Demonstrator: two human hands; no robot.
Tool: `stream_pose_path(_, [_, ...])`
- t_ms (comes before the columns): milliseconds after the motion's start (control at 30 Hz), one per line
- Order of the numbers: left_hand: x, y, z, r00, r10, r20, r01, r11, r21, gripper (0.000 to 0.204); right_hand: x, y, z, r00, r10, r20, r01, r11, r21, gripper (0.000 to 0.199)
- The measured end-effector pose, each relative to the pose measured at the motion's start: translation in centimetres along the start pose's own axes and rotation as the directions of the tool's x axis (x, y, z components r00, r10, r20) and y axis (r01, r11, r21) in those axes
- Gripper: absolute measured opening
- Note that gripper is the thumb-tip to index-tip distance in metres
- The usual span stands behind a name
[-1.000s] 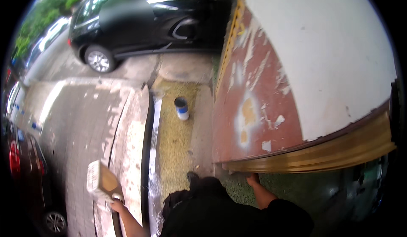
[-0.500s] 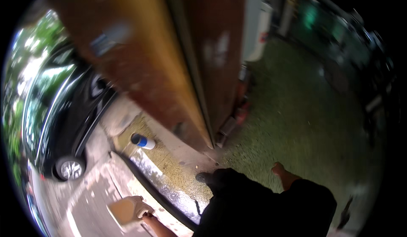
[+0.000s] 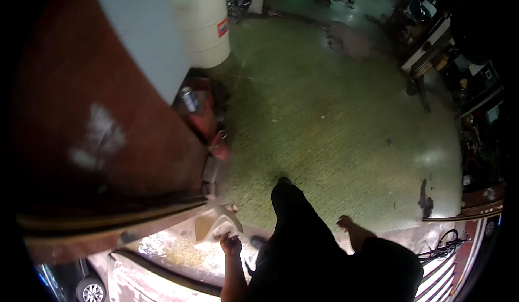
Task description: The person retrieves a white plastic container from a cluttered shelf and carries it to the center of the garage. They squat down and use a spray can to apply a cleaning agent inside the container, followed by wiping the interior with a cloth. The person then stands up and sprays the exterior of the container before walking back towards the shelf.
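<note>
A beige plastic jug hangs beside my left leg, and my left hand is closed round its handle. The jug is tilted, and its far side is turned away. To the right of my legs, my right hand hangs with its fingers curled in and nothing visible in them. My dark-clad leg and one shoe stretch forward over the green floor.
A reddish-brown wall stands close on my left. Beyond it are a red box bearing a spray can, and a cream drum. The worn green floor runs ahead. Cluttered shelving lines the right.
My view has swung right, from the wall's end and the parked black car to the workshop interior. The jug has come nearer my legs, still in my left hand.
</note>
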State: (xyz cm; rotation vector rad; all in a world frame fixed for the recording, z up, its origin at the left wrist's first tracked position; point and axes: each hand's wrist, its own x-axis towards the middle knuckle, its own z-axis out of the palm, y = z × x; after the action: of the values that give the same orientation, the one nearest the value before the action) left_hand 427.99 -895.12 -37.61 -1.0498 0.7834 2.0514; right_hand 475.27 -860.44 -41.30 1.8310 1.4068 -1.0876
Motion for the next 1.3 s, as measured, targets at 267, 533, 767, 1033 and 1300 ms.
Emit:
stream_pose_path(267, [3.8, -18.8, 37.2, 0.934, -0.353, 0.052, 0.316, 0.886, 0.339, 0.014, -1.4, 2.9, -17.2, 0.949, 0.107, 0.296, -0.219, 0.901, 0.376, 0.017])
stream_pose_path(533, [4.0, -25.6, 72.2, 0.822, -0.462, 0.333, 0.278, 0.836, 0.472, 0.011, 0.9, -17.1, -42.5, 0.986, 0.103, -0.133, -0.026, 0.875, 0.484, 0.033])
stream_pose_path(767, [15.1, -17.4, 89.4, 0.838, -0.393, 0.378, 0.206, 0.870, 0.447, 0.013, 11.3, -39.1, -50.1, 0.999, -0.025, -0.044, 0.041, 0.906, 0.421, 0.030])
stream_pose_path(1033, [20.6, -3.2, 106.0, 0.940, -0.024, 0.341, -0.089, 0.947, 0.309, 0.007, 15.8, -69.2, -61.4, 0.935, -0.273, -0.226, 0.334, 0.894, 0.299, 0.006])
stream_pose_path(1300, [24.9, 17.7, 120.8, 0.854, 0.455, 0.251, -0.518, 0.792, 0.324, 0.014, 23.8, -102.4, -68.1, 0.661, -0.455, -0.597, 0.555, 0.831, -0.019, 0.029])
